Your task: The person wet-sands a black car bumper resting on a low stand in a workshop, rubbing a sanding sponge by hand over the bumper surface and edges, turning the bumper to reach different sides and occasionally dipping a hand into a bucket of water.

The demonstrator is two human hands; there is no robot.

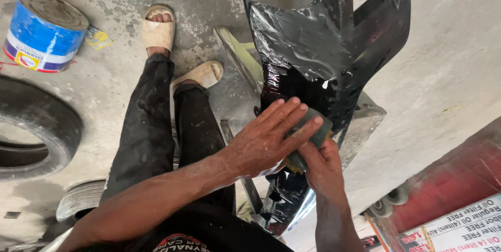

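A glossy black car bumper rests on a concrete block in the middle of the view, its surface wet and scuffed. My left hand lies flat with fingers spread over a dark grey sanding pad pressed against the bumper. My right hand grips the same pad from below, fingers curled around its lower edge. My legs in black trousers and tan sandals stretch out to the left of the bumper.
A blue and white tin can stands at the top left on the concrete floor. A black tyre lies at the left edge. A red wheeled object with a printed sign sits at bottom right.
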